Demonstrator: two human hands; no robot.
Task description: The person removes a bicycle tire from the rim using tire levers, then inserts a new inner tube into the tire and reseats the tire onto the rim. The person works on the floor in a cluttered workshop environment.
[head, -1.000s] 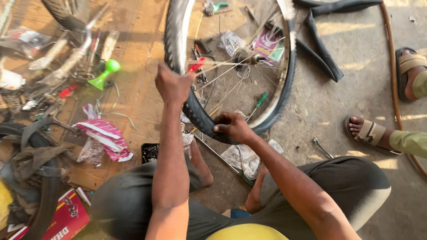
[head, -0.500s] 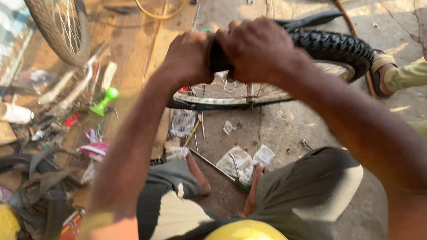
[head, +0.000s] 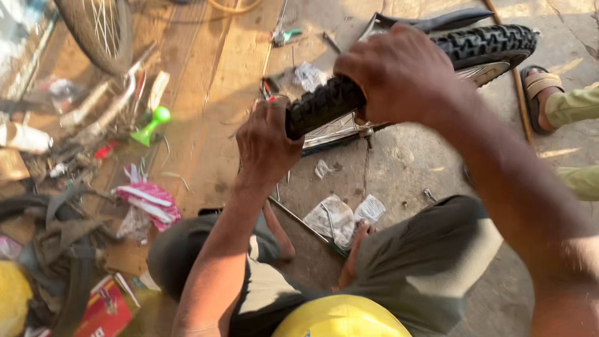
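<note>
I hold a bicycle wheel with a knobby black tyre (head: 486, 43) raised in front of me, nearly edge-on, its spokes and rim (head: 337, 128) showing beneath. My left hand (head: 268, 140) grips the tyre at its near left end. My right hand (head: 399, 78) clamps over the tread just to the right of it. Both hands are closed around the tyre. My knees and bare feet are below the wheel.
Another wheel (head: 100, 31) leans at top left. A green horn-shaped object (head: 151, 125), a pink striped wrapper (head: 146, 200), scattered tools and old tubes (head: 50, 237) lie on the left. Crumpled paper (head: 343, 215) lies by my feet. Another person's sandalled foot (head: 543, 93) is at right.
The wheel has gone from standing upright on the ground to being lifted and tilted nearly flat. Both hands have shifted along the tyre, now closer together and nearer the camera.
</note>
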